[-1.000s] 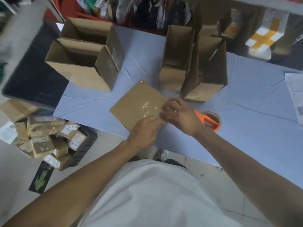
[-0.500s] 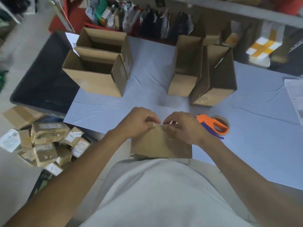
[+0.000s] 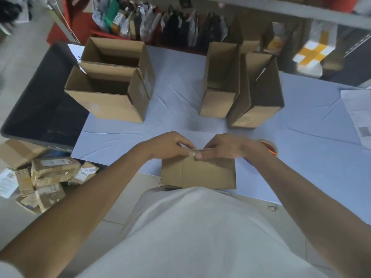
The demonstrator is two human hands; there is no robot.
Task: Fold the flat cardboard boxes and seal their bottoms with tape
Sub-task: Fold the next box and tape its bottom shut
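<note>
step: folding, pressing tape over box (image 3: 200, 173) edge, lower centre | left hand (image 3: 168, 145) and right hand (image 3: 224, 146) both pinching its top edge | next: likely smoothing tape, opening box

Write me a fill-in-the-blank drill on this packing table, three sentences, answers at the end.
1. Both hands, the left hand and the right hand, pinch the top edge of one cardboard ____ at the table's near edge.
2. Behind the held piece, ____ open boxes stand on the table.
3. The tape dispenser partly hidden behind the right wrist is ____ in colour.

Missing words: box; four; orange
</note>
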